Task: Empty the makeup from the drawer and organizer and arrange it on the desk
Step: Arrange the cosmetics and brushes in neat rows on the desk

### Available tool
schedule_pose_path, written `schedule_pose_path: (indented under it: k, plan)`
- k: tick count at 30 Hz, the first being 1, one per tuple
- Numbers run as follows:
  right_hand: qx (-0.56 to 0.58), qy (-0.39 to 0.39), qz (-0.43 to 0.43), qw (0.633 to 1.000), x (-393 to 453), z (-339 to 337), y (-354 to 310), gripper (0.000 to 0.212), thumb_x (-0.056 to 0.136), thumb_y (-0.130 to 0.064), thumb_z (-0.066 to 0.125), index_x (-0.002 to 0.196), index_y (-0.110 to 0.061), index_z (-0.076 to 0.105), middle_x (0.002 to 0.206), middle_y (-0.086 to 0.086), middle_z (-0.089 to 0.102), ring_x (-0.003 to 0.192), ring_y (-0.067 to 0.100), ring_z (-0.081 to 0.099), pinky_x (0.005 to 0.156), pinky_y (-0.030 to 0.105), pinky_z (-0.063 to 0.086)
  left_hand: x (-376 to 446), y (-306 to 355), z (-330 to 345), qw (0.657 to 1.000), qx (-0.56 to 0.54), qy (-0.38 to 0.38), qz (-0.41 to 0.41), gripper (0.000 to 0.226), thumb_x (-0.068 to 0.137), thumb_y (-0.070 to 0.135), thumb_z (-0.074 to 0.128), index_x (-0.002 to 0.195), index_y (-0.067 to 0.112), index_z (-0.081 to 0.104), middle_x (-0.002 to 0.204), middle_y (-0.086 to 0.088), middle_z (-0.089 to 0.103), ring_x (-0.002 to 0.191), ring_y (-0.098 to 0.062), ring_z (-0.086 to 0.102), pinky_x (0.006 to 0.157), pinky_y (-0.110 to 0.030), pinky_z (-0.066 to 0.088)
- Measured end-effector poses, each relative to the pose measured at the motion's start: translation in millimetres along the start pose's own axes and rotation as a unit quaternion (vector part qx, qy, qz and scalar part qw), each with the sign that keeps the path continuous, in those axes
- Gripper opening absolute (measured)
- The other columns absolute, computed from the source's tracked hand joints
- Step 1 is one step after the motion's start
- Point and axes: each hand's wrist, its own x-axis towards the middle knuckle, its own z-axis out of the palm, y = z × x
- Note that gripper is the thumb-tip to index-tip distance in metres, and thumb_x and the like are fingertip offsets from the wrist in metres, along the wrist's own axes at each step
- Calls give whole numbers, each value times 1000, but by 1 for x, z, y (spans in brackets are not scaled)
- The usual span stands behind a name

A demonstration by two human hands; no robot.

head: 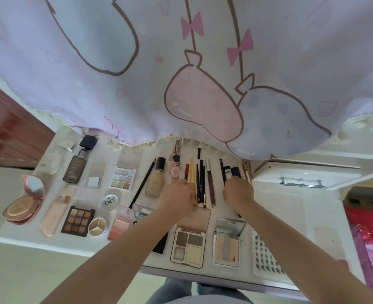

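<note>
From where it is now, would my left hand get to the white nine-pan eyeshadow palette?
Probably yes: the left hand sits right of the white nine-pan eyeshadow palette, with only low items like the black pencil between.

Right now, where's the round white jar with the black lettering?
In the head view, the round white jar sits left of centre on the desk, just behind the three-part round concealer pot and right of the brown nine-pan palette.
</note>
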Motion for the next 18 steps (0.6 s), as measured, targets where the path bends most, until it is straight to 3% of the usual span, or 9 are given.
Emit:
schedule_pose_path:
  k: [6, 10, 12, 15, 18]
  plan:
    - [49, -24, 54, 997, -1, 5, -12, 20, 90, -8, 44, 102, -6, 59, 101, 7, 64, 94, 23, 61, 70, 26, 43, -6, -7, 8, 1000, 7, 7, -16, 30, 96, 24, 35, 119, 16, 53, 116, -1, 56, 106, -16, 49, 91, -27, 44]
    - [197, -1, 115, 974, -1, 0, -4, 12, 87, -16, 51, 83, -7, 57, 73, 1, 52, 74, 19, 53, 62, 26, 41, -7, -6, 7, 999, -23, -10, -33, 29, 96, 24, 37, 116, 15, 55, 113, -2, 58, 104, -16, 51, 90, -26, 44]
    - [252, 14, 110, 961, -7, -5, 6, 17, 86, -19, 52, 74, -8, 56, 66, 0, 48, 69, 17, 50, 59, 24, 40, -6, -2, 2, 994, -93, -11, -60, 29, 96, 23, 37, 117, 13, 56, 114, -4, 59, 103, -17, 55, 88, -26, 45]
    - [296, 41, 6, 954, -30, -17, 22, 22, 88, -16, 52, 67, -18, 57, 74, 1, 51, 62, 9, 47, 60, 18, 37, -1, 8, -10, 961, -248, -41, -115, 33, 98, 25, 38, 123, 11, 53, 121, -9, 60, 110, -23, 57, 93, -29, 44]
    - [336, 11, -70, 939, -59, -33, 28, 13, 91, -13, 50, 96, -10, 62, 84, 0, 56, 66, 8, 52, 63, 12, 41, 5, 22, -20, 893, -429, -47, -129, 35, 96, 23, 42, 121, 2, 54, 119, -19, 60, 113, -32, 55, 101, -39, 41]
